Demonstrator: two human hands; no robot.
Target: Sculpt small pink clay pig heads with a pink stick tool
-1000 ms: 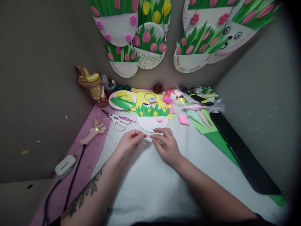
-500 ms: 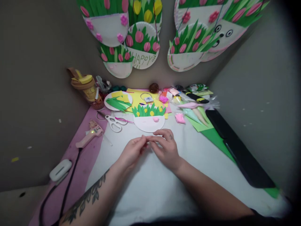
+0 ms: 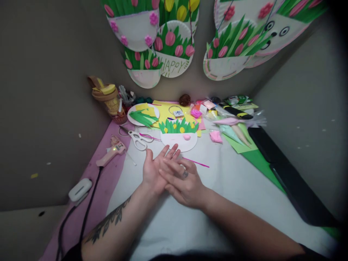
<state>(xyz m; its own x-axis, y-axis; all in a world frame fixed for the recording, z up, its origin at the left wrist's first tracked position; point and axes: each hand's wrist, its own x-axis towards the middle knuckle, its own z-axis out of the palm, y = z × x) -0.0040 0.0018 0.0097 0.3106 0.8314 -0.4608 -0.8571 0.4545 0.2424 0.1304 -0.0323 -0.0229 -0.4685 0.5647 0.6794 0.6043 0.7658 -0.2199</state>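
My left hand [image 3: 156, 172] lies palm up with its fingers spread over the white table cover. The outstretched fingers of my right hand [image 3: 187, 183] rest on that palm; whether anything small lies between them is hidden. Just beyond my fingertips is a half-round paper plate craft [image 3: 176, 142], with green paper grass, yellow tulips and a pink blob [image 3: 186, 137] on its white front. A thin magenta stick [image 3: 199, 164] lies beside my right fingers. Another magenta stick [image 3: 149, 136] is by the white-handled scissors [image 3: 139, 140].
A pink glue gun [image 3: 112, 151] with a black cord lies at left. Behind stand a cup [image 3: 106, 98] and a plate of green paper strips [image 3: 130, 108]. Pink clay packet [image 3: 216, 136], piping bags [image 3: 237, 135] and a black folded stand [image 3: 296, 185] are at right. Plate crafts [image 3: 176, 67] hang on the wall.
My hands have gone from fingertips pinched together to the right fingers lying across the upturned left palm. A magenta stick now shows near my right hand. The view has shifted slightly left.
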